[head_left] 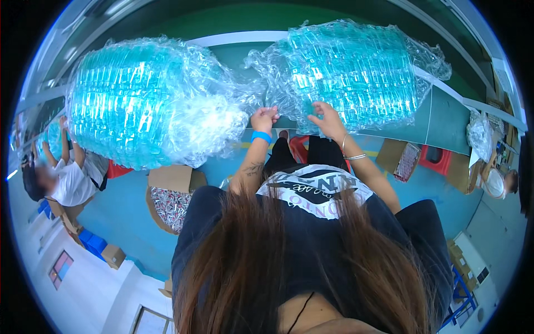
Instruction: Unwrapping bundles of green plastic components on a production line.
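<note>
Two big clear plastic bags packed with rows of teal translucent plastic pieces lie on the green table: a left bag (122, 103) and a right bag (353, 75). Between their loose crumpled ends is my left hand (263, 118), a blue band on its wrist. Its fingers are curled together by the film; what they hold, if anything, cannot be made out. My right hand (329, 119) is at the near left corner of the right bag. Thumb and forefinger appear to grip a small teal plastic piece (308, 108), whose exact shape is unclear.
Cardboard boxes with many small red and white pieces stand on the blue floor, a left box (167, 209) and a right box (407, 161). A red stool (435, 160) is beside the right one. Co-workers sit at far left (72, 181) and far right (493, 182).
</note>
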Available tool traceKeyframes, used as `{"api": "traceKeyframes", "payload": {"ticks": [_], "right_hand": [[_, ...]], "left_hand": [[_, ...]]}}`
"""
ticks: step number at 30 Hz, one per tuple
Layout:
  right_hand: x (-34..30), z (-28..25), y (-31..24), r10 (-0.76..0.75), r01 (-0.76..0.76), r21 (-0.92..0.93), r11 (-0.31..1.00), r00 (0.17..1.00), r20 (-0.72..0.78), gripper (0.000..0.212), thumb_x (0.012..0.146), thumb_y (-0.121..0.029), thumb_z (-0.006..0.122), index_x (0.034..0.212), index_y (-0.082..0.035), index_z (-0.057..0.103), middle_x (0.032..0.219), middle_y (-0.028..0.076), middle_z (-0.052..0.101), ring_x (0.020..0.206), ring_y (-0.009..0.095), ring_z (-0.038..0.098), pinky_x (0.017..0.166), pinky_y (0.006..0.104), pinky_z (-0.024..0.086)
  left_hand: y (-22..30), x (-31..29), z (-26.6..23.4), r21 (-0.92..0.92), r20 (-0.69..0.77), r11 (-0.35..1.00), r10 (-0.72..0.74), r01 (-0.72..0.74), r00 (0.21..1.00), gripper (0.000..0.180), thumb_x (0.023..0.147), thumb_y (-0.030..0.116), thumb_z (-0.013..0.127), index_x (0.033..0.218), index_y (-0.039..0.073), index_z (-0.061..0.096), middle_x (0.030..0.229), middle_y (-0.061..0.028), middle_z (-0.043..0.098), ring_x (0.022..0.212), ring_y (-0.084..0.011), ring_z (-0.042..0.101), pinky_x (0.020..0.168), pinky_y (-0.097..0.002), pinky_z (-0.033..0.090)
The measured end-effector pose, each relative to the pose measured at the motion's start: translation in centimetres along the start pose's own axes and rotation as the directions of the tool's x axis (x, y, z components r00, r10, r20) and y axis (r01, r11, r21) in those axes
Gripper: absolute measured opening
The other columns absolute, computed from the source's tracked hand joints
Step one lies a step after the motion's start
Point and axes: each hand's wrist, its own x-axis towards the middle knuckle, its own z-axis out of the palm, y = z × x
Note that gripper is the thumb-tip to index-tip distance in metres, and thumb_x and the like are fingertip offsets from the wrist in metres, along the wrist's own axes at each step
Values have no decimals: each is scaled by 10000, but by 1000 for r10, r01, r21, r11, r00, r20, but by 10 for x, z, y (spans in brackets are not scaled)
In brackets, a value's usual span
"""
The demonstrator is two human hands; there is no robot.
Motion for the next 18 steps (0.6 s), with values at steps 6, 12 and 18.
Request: {"api": "traceKeyframes", "payload": {"ticks": [6,12,18], "right_hand": [[4,-20,3,167,-178,242,954,984,64,404,699,-218,618,1034,-35,487,920,108,538,812,171,531,680,272,435],[-13,-50,37,335,-260,459,849,938,-87,422,705,-230,612,1050,-27,481,847,78,556,729,130,524,573,245,429],[-32,-21,-6,148,-150,-34,988,988,-44,415,657,-207,657,998,-34,494,830,99,550,697,163,550,614,281,441]], "left_hand": [[0,-13,-15,-327,263,944,51,40,963,103,735,96,582,767,60,492,721,-40,552,673,-135,558,527,-234,432],[12,-31,-22,-360,313,915,-63,180,948,125,755,117,565,825,70,473,756,-48,530,743,-172,547,667,-309,453],[-5,-46,3,-198,327,933,-228,302,917,253,728,140,606,906,61,445,851,-76,544,760,-176,546,668,-305,444]]}}
